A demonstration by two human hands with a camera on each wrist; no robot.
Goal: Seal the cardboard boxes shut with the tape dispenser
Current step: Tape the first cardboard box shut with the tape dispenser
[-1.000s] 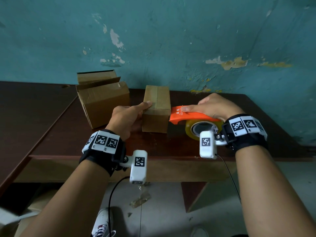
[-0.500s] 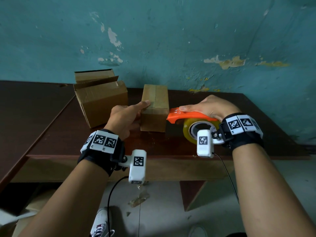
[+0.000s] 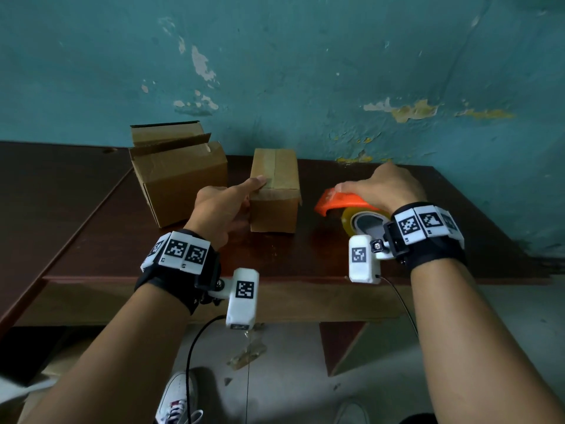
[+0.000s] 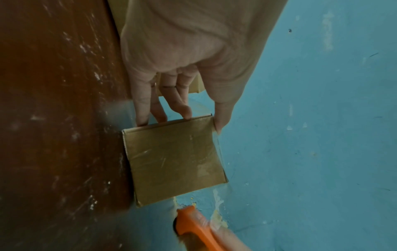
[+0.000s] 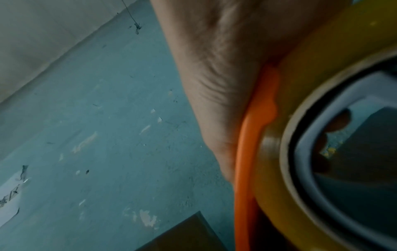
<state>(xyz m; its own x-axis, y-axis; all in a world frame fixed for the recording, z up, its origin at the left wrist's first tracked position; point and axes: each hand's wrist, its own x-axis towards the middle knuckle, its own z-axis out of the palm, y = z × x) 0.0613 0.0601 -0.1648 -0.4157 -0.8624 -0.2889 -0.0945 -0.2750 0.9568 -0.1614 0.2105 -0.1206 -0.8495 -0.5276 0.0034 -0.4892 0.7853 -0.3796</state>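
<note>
While the small box (image 3: 278, 179), long axis toward the wall (image 3: 305, 71), is braced on the worktop (image 3: 101, 228) by straight fingers of the left hand (image 3: 220, 209), the tape dispenser (image 3: 339, 201) is clasped in the closed grip of the right hand (image 3: 385, 185), just right of it.

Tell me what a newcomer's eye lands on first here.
The bright orange tape dispenser, gripped by the right hand right of centre, stands out most. Beside it the left hand steadies a small closed box, thumb on top. An open-flapped box stands further left on the dark table, before a peeling teal wall.
</note>
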